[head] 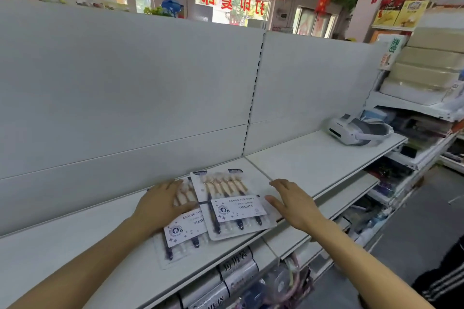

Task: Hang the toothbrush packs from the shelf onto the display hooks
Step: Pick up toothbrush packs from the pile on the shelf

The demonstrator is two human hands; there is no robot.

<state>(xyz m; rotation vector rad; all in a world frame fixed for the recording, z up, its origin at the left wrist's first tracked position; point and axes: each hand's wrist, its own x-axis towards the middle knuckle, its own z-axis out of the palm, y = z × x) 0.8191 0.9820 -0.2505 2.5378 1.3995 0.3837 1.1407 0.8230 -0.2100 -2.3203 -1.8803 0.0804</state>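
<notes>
Left hand (160, 204) flat on lower toothbrush pack (179, 233); right hand (292, 202) open, empty, beside upper pack (232, 204). Light, slick blister packs; pinch the card edge.

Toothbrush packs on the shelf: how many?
2 visible: upper pack overlapping lower pack, which lies under the left hand. More could be hidden beneath.

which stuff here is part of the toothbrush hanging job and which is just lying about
Job: two clear plastic toothbrush packs with white labels, top and lower; left hand; right hand; white metal shelf.
Lying about: white headset; stacked beige packages.
</notes>
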